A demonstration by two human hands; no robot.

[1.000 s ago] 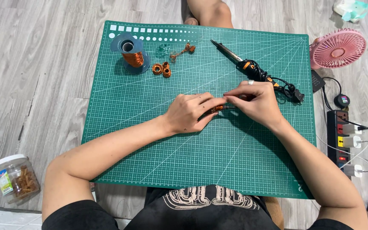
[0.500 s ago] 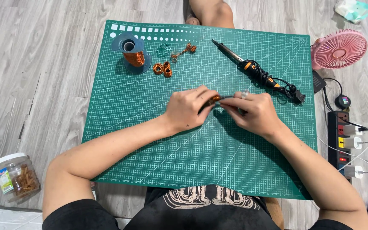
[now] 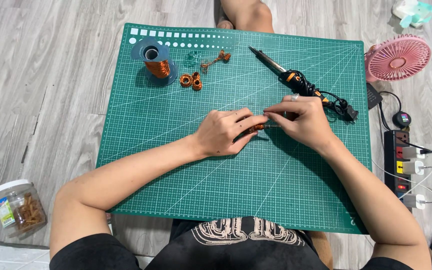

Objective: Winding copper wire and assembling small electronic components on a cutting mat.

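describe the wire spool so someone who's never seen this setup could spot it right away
Start at the green cutting mat on the grey wood floor and go to its far left corner, by the row of white squares. The wire spool stands upright there, wound with shiny copper wire between pale blue flanges. The two small copper coils beside it lie flat and have no flanges.

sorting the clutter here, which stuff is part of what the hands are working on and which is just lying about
In use:
left hand and right hand, pinching a small copper coil piece
green cutting mat
copper wire spool
two wound copper rings

Lying about:
soldering iron
pink fan
power strip
plastic jar
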